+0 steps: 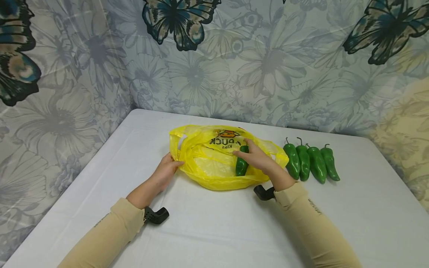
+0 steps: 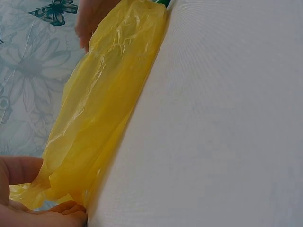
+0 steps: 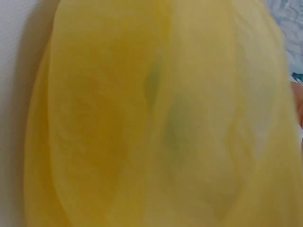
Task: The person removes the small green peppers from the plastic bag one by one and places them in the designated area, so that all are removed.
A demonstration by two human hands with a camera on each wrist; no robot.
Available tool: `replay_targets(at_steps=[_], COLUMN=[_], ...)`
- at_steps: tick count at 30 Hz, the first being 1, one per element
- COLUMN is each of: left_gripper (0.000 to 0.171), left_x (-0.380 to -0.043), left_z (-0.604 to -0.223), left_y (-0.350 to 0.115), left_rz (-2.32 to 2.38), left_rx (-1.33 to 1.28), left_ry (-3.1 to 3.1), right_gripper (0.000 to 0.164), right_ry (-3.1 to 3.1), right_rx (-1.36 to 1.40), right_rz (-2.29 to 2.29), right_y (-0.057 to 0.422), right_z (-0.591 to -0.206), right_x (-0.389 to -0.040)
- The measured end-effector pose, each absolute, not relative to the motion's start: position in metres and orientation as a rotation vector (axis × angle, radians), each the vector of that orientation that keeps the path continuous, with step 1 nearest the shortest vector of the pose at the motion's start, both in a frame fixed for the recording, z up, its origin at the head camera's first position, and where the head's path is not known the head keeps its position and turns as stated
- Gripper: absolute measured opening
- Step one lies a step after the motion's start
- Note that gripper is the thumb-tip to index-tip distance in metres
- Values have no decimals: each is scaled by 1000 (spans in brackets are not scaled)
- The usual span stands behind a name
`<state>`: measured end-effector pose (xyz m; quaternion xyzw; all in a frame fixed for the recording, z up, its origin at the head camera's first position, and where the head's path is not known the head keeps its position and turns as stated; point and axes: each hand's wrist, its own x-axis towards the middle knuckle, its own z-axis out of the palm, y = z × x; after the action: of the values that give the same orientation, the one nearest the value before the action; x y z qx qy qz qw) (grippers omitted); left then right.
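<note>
A yellow plastic bag (image 1: 207,182) lies with its mouth spread wide on the table, printed lettering on its far side. At its left edge my left hand (image 1: 165,172) pinches the rim, thumb on top; the left wrist view shows those fingers on the thin yellow film. My right hand (image 1: 258,158) reaches over the right side of the mouth and holds a green pepper (image 1: 241,167) by its upper end, inside the opening. In the right wrist view, yellow film (image 3: 109,118) fills most of the picture, with dim green shapes behind it.
Several green peppers (image 1: 316,163) lie side by side just right of the bag, stems pointing away. The white-covered table (image 1: 207,230) ends at a patterned cloth backdrop (image 1: 201,82) with butterflies. A black wrist camera (image 1: 264,192) hangs below the right wrist.
</note>
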<state>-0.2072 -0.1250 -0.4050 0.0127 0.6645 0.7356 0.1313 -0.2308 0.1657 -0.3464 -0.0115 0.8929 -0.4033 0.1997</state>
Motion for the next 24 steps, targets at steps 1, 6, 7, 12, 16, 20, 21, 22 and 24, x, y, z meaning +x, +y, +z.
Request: replay_targets(at_steps=[1,6,7,12,16,20,21,22,24], left_gripper=[61,62,62,62,61,60,61,61,61], left_x=[-207,-207,-207,-207,-207,-207,-207,-207,-207], left_z=[-405,-405,-405,-405,-404,-404,-404,-404,-404], left_y=[-125,-125,-125,-125,-125,-125,-125,-125,-125], left_rz=[2133,2133,2133,2130,2129,2128,2128,2127,2126], left_rx=[35,29,30,34,35,33,33,33,37], left_ry=[1931,1928,1930,1936,1938,1941,1940,1941,1939], right_gripper=[88,87,87,85,82,79,79,80,82], right_ry=[2497,2500,2504,2536,2586,2678,2698,2717,2739], right_rx=[-38,-60,-57,-44,-65,-105,-98,-86,-43], right_rz=[-1125,-1086,-1081,-1078,-1095,-1069,-1048,-1021,-964], right_y=[165,162,161,159,157,155,154,154,152], right_z=[-347,-351,-352,-360,-366,-372,-373,-374,-374], right_x=[-231,-235,-236,-240,-241,-242,-243,-243,-243])
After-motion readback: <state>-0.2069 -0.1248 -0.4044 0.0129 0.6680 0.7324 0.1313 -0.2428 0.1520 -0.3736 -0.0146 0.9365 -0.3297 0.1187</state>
